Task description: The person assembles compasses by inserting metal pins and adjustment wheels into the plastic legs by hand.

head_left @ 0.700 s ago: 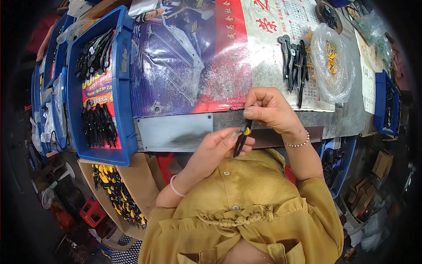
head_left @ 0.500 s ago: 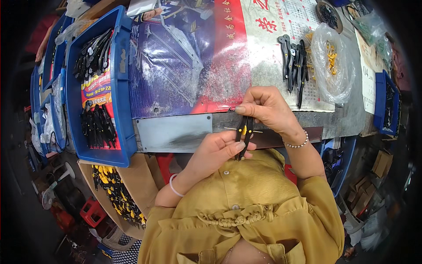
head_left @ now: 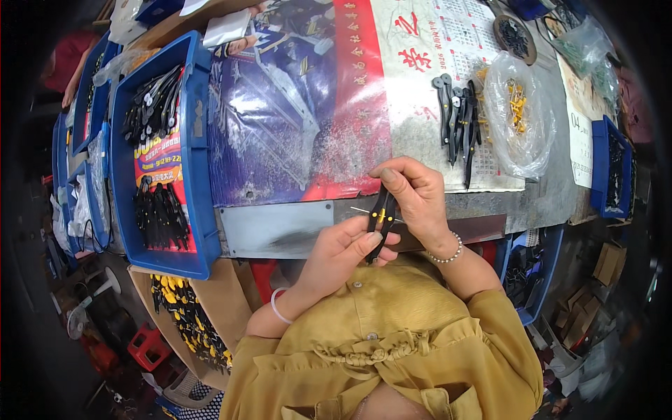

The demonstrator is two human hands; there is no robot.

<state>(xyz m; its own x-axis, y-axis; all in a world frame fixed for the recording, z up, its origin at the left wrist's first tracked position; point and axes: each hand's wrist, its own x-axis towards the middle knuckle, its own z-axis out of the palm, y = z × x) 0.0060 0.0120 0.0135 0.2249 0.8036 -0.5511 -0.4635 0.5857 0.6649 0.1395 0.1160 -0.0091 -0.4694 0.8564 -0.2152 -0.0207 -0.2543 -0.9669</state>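
- The grip of the left hand [head_left: 348,245] is clamped on the lower legs of a slim black two-legged tool with yellow middle [head_left: 381,218].
- The grip of the right hand [head_left: 418,203] pinches the upper end of this tool.
- A thin metal rod [head_left: 359,209] crosses the tool, held at the near edge of the grey surface [head_left: 549,201].
- Farther right, slender black parts [head_left: 458,122] lie near a clear plastic bag [head_left: 530,155] with yellow pieces [head_left: 516,108].
- At the left stands a blue plastic tray [head_left: 199,175].

Plastic tool [head_left: 381,216], scuffed glossy paper poster [head_left: 276,129]
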